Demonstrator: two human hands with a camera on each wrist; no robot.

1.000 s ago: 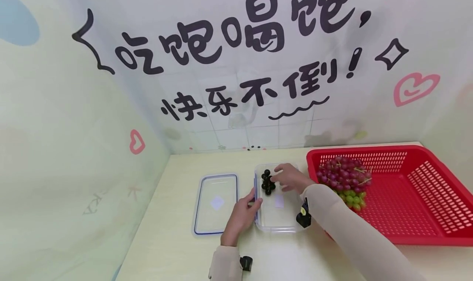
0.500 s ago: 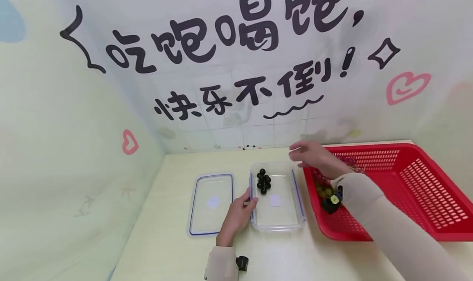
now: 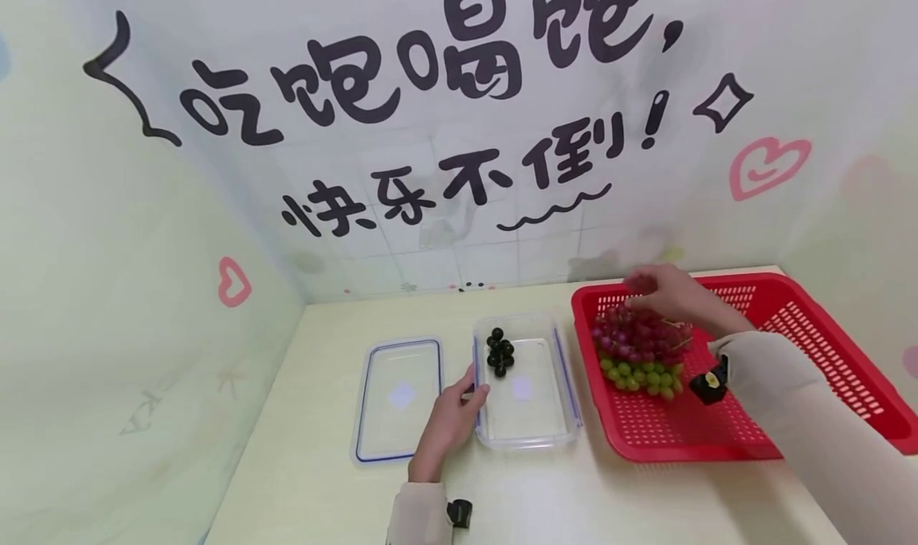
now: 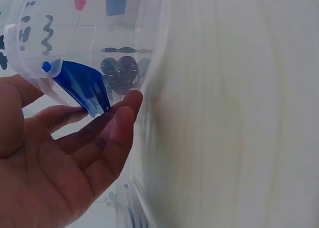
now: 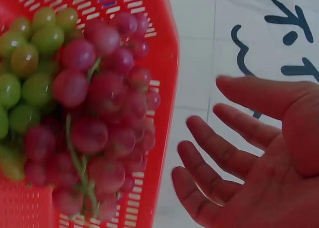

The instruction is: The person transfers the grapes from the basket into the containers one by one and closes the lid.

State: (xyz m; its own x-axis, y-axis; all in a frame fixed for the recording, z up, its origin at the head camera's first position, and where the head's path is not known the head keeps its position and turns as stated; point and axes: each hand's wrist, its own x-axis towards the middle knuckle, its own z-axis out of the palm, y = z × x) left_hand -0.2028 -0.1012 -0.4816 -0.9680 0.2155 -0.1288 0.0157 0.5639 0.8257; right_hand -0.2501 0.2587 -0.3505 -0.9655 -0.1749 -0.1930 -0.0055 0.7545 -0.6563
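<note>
A clear plastic food container [image 3: 531, 429] with blue side latches stands on the table, a small bunch of black grapes [image 3: 500, 354] inside at its far left. My left hand [image 3: 450, 421] holds the container's left wall; in the left wrist view the fingers lie against it beside the blue latch [image 4: 82, 86]. My right hand [image 3: 667, 294] is over the red basket's [image 3: 610, 429] far left part, above a bunch of red grapes [image 3: 634, 334]. Its fingers are spread and loosely bent, with nothing in them. Green grapes [image 3: 641, 376] lie in front of the red ones.
A clear lid [image 3: 398, 401] with a blue seal lies on the table [image 3: 301, 449] to the left of the container. The basket stands close on the container's right. Behind the table rises a wall [image 3: 430, 242] with dark lettering.
My right hand has moved from over the black grapes in the container rightward to above the red grapes in the basket. My left hand stays on the container.
</note>
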